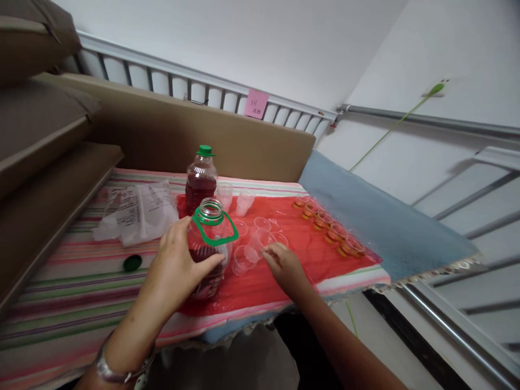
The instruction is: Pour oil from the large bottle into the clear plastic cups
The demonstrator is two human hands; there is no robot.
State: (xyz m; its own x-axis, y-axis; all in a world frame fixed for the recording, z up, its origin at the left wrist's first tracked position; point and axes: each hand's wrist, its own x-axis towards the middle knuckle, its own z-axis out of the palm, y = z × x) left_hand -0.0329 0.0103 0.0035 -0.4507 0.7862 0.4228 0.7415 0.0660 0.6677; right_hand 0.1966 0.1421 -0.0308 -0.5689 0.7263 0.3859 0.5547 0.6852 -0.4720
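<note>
On striped cloth (81, 292) and red sheet (312, 249): left hand (179, 262) gripping open bottle (209, 219) of red drink, right hand (286, 265) pinching an empty cup (259, 239). Hold bottle upright, cup steady.

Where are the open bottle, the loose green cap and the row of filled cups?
Open clear plastic bottle of red liquid with green handle (210, 214): head view, its neck.
Loose round green plastic cap (132, 262): head view, its top.
Row of small clear orange-filled cups (324, 219): head view, a middle cup.
</note>
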